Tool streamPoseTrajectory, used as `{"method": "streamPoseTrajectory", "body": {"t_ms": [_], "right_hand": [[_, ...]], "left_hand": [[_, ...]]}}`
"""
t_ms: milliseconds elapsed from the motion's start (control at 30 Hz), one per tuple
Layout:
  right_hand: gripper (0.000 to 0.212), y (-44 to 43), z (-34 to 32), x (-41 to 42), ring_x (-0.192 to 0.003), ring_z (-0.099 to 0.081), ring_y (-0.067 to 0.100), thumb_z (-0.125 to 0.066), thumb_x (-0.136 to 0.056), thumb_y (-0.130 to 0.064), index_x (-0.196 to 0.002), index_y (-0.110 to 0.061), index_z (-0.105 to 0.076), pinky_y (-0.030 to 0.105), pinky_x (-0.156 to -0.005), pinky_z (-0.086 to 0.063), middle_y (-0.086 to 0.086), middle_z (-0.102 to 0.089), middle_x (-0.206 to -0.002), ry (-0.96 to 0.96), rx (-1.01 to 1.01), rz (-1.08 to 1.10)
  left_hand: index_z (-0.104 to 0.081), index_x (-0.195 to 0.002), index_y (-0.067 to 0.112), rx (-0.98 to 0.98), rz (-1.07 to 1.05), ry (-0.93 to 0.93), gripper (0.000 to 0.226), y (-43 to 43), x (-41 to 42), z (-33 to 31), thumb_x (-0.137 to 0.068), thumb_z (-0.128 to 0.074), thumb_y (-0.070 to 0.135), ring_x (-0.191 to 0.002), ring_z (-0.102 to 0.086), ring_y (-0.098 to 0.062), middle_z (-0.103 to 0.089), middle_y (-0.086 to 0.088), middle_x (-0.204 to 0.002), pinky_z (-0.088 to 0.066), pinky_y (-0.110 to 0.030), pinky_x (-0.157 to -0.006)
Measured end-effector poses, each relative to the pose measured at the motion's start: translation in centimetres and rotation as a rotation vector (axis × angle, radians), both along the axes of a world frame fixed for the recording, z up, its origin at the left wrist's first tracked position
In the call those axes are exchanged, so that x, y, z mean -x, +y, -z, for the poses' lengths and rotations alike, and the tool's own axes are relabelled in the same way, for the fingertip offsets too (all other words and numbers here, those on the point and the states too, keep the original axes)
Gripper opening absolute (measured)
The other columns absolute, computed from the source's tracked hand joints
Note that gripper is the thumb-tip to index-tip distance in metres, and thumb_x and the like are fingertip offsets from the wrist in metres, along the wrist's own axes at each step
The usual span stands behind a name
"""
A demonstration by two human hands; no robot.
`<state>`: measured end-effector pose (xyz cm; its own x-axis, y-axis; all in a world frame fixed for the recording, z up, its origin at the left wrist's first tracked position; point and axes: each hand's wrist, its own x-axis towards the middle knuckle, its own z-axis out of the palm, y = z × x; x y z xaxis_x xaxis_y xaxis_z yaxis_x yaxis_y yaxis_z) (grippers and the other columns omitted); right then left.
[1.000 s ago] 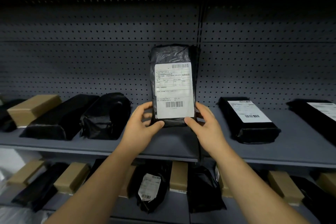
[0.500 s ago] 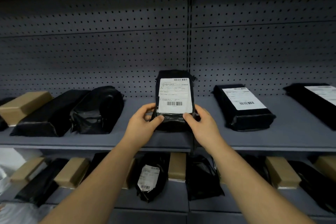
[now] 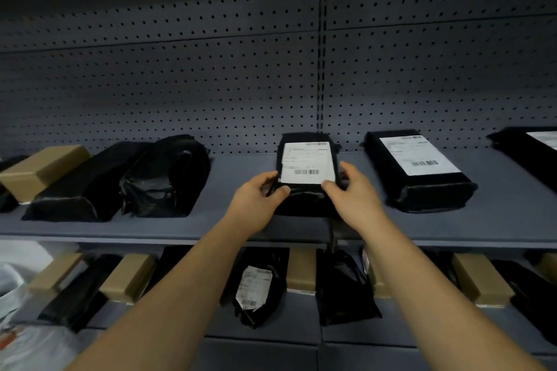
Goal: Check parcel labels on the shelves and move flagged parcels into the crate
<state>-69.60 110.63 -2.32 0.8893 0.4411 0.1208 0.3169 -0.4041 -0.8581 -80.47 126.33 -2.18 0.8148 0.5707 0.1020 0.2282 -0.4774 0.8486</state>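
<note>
While both bare forearms are stretched forward from the bottom of the view, a black parcel (image 3: pixel 304 202) is gripped by its near end. The left hand (image 3: pixel 256 205) is curled round the parcel's near left corner, with the thumb laid on top beside the white label (image 3: pixel 307 161). The right hand (image 3: pixel 352 196) is wrapped round the near right corner, thumb pressed at the label's edge and fingers spread along the side. The parcel is laid label up on a grey shelf (image 3: pixel 241 166), its far end close to the pegboard back wall (image 3: pixel 211 84); whether its near end is lifted cannot be told. To the right of the parcel, apart from it, a second black parcel (image 3: pixel 391 178) with its own label is seen. To the left of the parcel, two black bags (image 3: pixel 168 175) and a brown cardboard box (image 3: pixel 42 169) are lined up. Below the parcel, a lower shelf (image 3: pixel 271 334) is filled with more black bags and brown boxes, one bag bearing a crumpled label. Far down to the left of the parcel, pale plastic bags (image 3: pixel 18 295) are glimpsed. Everything is dimly lit.
</note>
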Motion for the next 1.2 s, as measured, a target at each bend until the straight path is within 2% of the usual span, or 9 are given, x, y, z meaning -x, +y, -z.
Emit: {"method": "streamPoseTrajectory", "body": {"t_ms": [100, 267, 333, 467, 567, 833, 967, 1067, 1200], "right_hand": [[0.055, 1.3, -1.0, 0.7, -0.135, -0.038, 0.024, -0.06, -0.094, -0.027, -0.145, -0.018, -0.043, 0.033, -0.111, -0.032, 0.005, -0.041, -0.145, -0.246, -0.003, 0.063], [0.038, 6.6, -3.0, 3.6, -0.132, -0.037, 0.025, -0.062, -0.092, -0.03, -0.129, -0.022, -0.06, 0.043, -0.111, -0.029, -0.001, -0.045, -0.141, -0.44, 0.066, 0.023], [0.039, 9.3, -3.5, 5.4, -0.131, -0.039, 0.025, -0.062, -0.092, -0.034, -0.128, -0.022, -0.061, 0.042, -0.11, -0.029, 0.0, -0.046, -0.14, -0.479, 0.083, -0.017], [0.036, 15.4, -3.3, 9.3, -0.13, -0.041, 0.016, -0.059, -0.095, -0.034, -0.129, -0.022, -0.059, 0.022, -0.102, -0.028, -0.003, -0.045, -0.137, -0.334, 0.02, -0.305], [0.036, 19.5, -2.9, 11.6, -0.131, -0.041, 0.013, -0.057, -0.097, -0.037, -0.13, -0.024, -0.058, 0.028, -0.106, -0.035, -0.007, -0.044, -0.138, -0.293, 0.02, -0.398], [0.04, 24.5, -0.7, 13.5, -0.128, -0.041, 0.01, -0.05, -0.101, -0.038, -0.139, -0.028, -0.051, 0.019, -0.098, -0.031, -0.007, -0.04, -0.142, -0.128, 0.068, -0.289], [0.028, 23.9, -0.1, 13.5, -0.119, -0.051, 0.011, -0.049, -0.101, -0.034, -0.129, -0.037, -0.055, 0.03, -0.104, -0.042, -0.006, -0.052, -0.134, 0.107, -0.085, -0.136], [0.03, 22.8, 0.0, 12.9, -0.114, -0.057, 0.018, -0.043, -0.103, -0.026, -0.129, -0.025, -0.058, 0.031, -0.095, -0.045, 0.003, -0.061, -0.131, 0.164, 0.0, -0.064], [0.039, 21.2, -0.4, 12.7, -0.116, -0.057, 0.026, -0.037, -0.105, -0.029, -0.121, -0.007, -0.065, 0.03, -0.092, -0.042, 0.013, -0.064, -0.126, 0.141, 0.085, 0.016]], "left_hand": [[-0.051, -0.137, 0.021, -0.155, -0.04, -0.055, 0.047, 1.6, 2.3, -0.8, -0.094, -0.062, 0.035, -0.115, -0.051, -0.01, -0.051, 0.007, -0.131, -0.041, -0.021, -0.096], [-0.058, -0.128, 0.019, -0.444, -0.182, -0.18, 0.039, 7.9, 9.1, -2.3, -0.092, -0.065, 0.03, -0.119, -0.051, -0.015, -0.055, 0.004, -0.129, -0.046, -0.037, -0.102], [-0.059, -0.127, 0.018, -0.502, -0.252, -0.18, 0.038, 10.5, 11.7, -2.9, -0.091, -0.067, 0.028, -0.119, -0.05, -0.017, -0.056, 0.004, -0.127, -0.043, -0.034, -0.103], [-0.055, -0.132, 0.021, -0.518, -0.324, -0.045, 0.047, 15.4, 15.1, -2.8, -0.089, -0.068, 0.033, -0.125, -0.042, -0.018, -0.051, 0.003, -0.133, -0.036, -0.032, -0.107], [-0.052, -0.136, 0.021, -0.474, -0.292, 0.019, 0.053, 17.8, 15.9, -2.1, -0.087, -0.07, 0.035, -0.13, -0.042, -0.02, -0.047, 0.002, -0.137, -0.035, -0.033, -0.11], [-0.044, -0.142, 0.023, -0.351, -0.158, -0.017, 0.055, 19.9, 14.5, 0.1, -0.092, -0.065, 0.031, -0.129, -0.041, -0.012, -0.044, 0.005, -0.141, -0.027, -0.014, -0.098], [-0.048, -0.138, 0.025, -0.448, -0.109, -0.177, 0.053, 21.0, 13.5, -0.4, -0.089, -0.068, 0.027, -0.128, -0.042, -0.013, -0.051, 0.007, -0.134, -0.031, -0.024, -0.107], [-0.041, -0.144, 0.033, -0.437, 0.073, -0.203, 0.065, 21.3, 12.2, -1.3, -0.086, -0.071, 0.031, -0.137, -0.033, -0.011, -0.051, 0.012, -0.137, -0.029, -0.043, -0.115], [-0.03, -0.148, 0.041, -0.358, 0.227, -0.241, 0.075, 20.5, 11.5, -1.0, -0.086, -0.071, 0.035, -0.147, -0.008, -0.005, -0.021, 0.018, -0.157, -0.014, -0.034, -0.12]]}}
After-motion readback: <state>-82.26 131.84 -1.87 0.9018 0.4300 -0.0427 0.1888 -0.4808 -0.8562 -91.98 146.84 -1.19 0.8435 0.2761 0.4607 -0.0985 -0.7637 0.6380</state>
